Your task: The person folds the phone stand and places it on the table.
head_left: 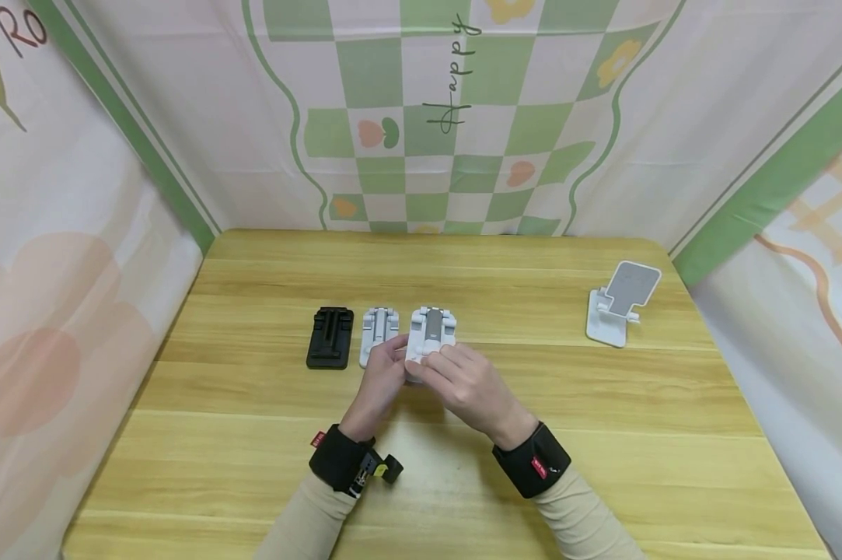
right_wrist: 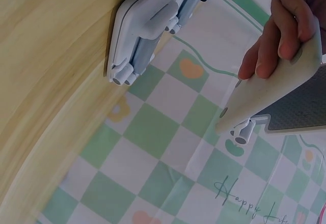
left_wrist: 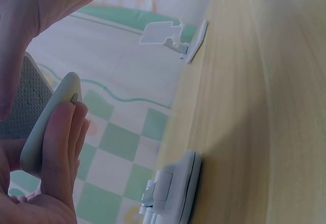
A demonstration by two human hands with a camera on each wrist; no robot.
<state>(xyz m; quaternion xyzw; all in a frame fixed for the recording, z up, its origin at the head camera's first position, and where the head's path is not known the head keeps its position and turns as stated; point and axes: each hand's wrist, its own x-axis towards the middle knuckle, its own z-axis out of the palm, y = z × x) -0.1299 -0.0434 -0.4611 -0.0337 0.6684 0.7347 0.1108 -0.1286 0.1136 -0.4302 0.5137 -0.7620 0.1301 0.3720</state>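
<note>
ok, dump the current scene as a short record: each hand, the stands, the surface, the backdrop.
left_hand: left hand grips the held white stand
right_hand: right hand grips the same stand's near end
held_stand_position: lifted off the table
black_stand: black stand, folded flat, leftmost in the head view
second_white_stand: folded white stand, lying between the black one and the held one
unfolded_stand: unfolded white stand, panel raised, far right of the table
surface: wooden table
backdrop: green-checked cloth with "Happy" lettering
</note>
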